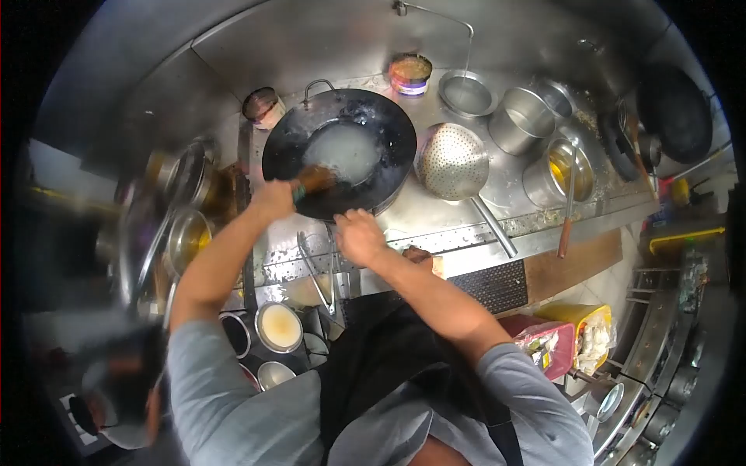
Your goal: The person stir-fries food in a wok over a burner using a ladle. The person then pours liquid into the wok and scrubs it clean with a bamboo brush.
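Note:
A large black wok (280, 147) with cloudy liquid (344, 153) in its bottom stands on the steel stove top. My left hand (273, 201) is closed around a brown brush (315, 179), whose bristle end is inside the wok, blurred by motion. At the wok's near rim, my right hand (360, 235) has its fingers curled and pressed on the edge; the part under the fingers is hidden. A loop handle (317, 82) shows on the wok's far side.
Right of the wok lie a perforated ladle (453, 161), a steel pot (521, 121) and a pot with a ladle (536, 182). Cans (410, 74) stand behind. Tongs (317, 272) and a bowl of pale liquid (279, 326) are nearer. Red (562, 349) and yellow bins (565, 312) sit lower right.

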Action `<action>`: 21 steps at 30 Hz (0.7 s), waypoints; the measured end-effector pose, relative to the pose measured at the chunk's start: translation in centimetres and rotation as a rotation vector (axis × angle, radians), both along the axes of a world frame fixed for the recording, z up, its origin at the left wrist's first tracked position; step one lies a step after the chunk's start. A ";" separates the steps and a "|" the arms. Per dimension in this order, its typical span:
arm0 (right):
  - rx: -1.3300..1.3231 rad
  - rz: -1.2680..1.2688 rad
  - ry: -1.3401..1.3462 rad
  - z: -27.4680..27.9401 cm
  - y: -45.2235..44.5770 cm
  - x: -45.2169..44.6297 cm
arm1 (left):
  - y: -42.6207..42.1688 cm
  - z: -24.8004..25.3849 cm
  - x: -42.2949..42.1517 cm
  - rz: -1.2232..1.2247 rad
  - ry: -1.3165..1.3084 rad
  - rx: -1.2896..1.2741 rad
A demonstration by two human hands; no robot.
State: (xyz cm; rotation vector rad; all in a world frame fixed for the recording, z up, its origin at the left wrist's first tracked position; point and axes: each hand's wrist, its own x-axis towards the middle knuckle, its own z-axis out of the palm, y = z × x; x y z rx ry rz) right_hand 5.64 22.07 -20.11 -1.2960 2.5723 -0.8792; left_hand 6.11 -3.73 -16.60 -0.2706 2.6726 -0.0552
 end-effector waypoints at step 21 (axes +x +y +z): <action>0.031 -0.006 0.091 -1.6 0.8 -1.8 | 8.7 -2.9 -10.7 0.539 0.314 0.790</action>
